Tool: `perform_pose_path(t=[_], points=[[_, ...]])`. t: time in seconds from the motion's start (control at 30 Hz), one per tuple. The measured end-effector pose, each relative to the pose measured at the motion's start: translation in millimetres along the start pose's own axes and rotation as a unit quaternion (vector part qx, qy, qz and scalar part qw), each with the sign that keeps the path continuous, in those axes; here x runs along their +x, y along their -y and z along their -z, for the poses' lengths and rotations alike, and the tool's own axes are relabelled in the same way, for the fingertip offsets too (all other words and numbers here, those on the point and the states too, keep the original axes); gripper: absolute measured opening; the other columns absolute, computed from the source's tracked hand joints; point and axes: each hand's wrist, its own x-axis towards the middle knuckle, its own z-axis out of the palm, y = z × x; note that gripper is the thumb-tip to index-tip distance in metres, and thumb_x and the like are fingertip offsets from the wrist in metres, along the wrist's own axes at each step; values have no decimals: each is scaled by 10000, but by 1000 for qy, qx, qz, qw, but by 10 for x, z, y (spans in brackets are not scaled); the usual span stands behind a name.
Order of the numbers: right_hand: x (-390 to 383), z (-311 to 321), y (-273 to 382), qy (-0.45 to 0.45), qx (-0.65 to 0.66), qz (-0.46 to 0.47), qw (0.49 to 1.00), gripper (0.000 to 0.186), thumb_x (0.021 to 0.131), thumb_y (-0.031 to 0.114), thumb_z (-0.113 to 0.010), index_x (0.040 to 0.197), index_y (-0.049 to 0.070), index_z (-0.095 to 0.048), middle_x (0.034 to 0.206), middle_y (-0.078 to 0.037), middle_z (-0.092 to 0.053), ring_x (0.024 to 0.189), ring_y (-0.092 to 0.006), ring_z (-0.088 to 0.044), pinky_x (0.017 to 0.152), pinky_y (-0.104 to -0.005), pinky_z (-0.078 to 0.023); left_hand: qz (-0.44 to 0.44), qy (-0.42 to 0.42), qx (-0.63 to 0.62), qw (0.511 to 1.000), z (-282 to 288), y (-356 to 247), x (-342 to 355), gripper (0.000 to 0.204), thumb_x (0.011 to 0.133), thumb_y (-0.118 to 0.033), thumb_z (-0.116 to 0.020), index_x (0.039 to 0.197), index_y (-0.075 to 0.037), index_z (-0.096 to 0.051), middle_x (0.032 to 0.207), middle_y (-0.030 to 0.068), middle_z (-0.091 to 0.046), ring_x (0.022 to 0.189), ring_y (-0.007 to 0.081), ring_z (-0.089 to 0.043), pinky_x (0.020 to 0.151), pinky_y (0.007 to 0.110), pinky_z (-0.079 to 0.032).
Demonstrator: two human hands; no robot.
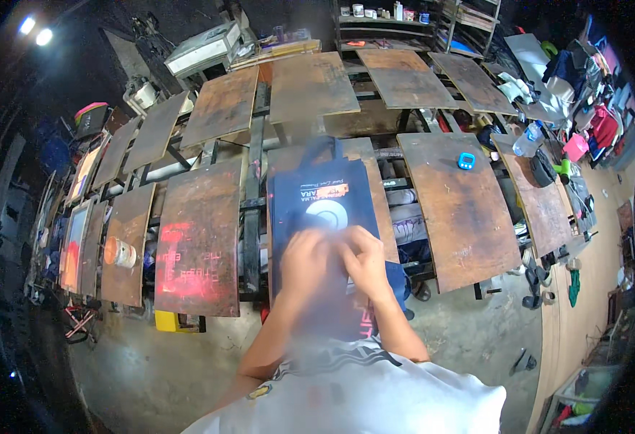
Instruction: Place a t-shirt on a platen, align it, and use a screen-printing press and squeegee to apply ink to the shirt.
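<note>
A dark navy tote bag (281,217) with white and orange print lies flat on a wooden board, its handles pointing away from me. My left hand (306,260) is over the lower part of the bag, smeared by blur. Close beside it, my right hand (366,264) has its fingers curled inward over the bag. A blurred patch covers the space where the hands meet, so whatever the fingers may hold there is hidden. Pink lettering shows on dark material below the right hand, near my white shirt.
Two rows of worn boards stand on dark metal frames, including a pink-stained board (198,246). A paint-smeared tub (120,252) rests at left. At right are a blue timer (466,161), a plastic bottle (528,139) and a black pouch (542,168). Sandals lie on the floor.
</note>
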Motion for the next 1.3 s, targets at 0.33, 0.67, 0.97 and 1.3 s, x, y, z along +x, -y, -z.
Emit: perform_pose_path(t=[0.33, 0.67, 0.97, 1.3], points=[[-28, 27, -210, 92, 164, -157, 970, 169, 892, 84, -716, 1013, -35, -720, 867, -71, -727, 783, -105, -649, 702, -255, -500, 148, 49, -109, 982, 33, 17, -35, 150, 974, -92, -606, 1058, 26, -644, 877, 50, -649, 800, 90, -573, 709, 260, -462], [-34, 17, -292, 109, 263, -213, 935, 164, 909, 96, -719, 1013, -30, -711, 867, -14, -700, 797, -54, -601, 694, -218, -473, 180, 37, -216, 959, -82, 117, -52, 107, 974, -63, -609, 1024, 17, -660, 879, -10, -623, 772, 53, -539, 693, 226, -445], [-10, 53, 227, -4, 146, -162, 976, 260, 816, 105, -796, 1011, -18, -675, 864, -54, -642, 682, -93, -544, 634, -254, -461, -84, -112, -110, 984, 215, -340, 535, 122, 911, 9, -627, 1009, 27, -697, 1006, 145, -706, 937, 267, -689, 858, 339, -526], [-15, 97, 378, -132, -2, -6, 991, 92, 848, 28, -711, 869, -23, -637, 735, -39, -531, 624, -108, -466, 581, -253, -385, 75, -35, -193, 978, -4, -207, 429, 388, 955, -24, -647, 1315, 26, -513, 1166, 113, -650, 950, 110, -649, 796, 238, -524]])
